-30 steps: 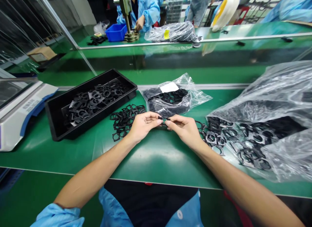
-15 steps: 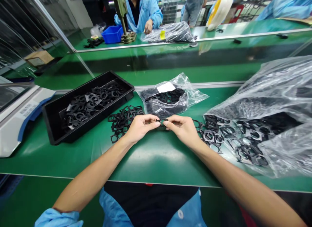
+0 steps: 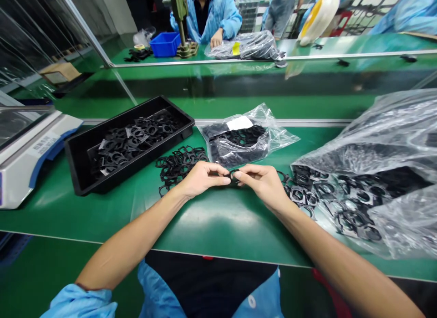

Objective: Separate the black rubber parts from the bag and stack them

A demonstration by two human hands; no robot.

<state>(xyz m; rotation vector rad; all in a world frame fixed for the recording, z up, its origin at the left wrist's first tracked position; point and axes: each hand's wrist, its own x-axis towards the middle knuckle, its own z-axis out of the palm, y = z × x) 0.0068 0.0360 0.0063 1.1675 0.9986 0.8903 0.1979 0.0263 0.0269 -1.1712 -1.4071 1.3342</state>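
Note:
My left hand (image 3: 201,179) and my right hand (image 3: 262,183) meet above the green table (image 3: 211,222), fingertips pinched together on one small black plastic part (image 3: 233,176). Most of that part is hidden by my fingers. Just behind my left hand lies a loose pile of black ring-shaped parts (image 3: 177,165). To the right of my right hand, more black frame-like parts (image 3: 307,195) spill from a large clear plastic bag (image 3: 385,172).
A black tray (image 3: 85,181) holding several black parts sits at the left, beside a white and blue scale (image 3: 23,158). A smaller clear bag of parts (image 3: 242,138) lies behind my hands. Across the far bench a person in a blue coat works near a blue bin (image 3: 164,43).
My hands stay pinched on the same small part and sink slightly toward the table. The view shifts a little; the far person's hand has moved onto the bag in front of them.

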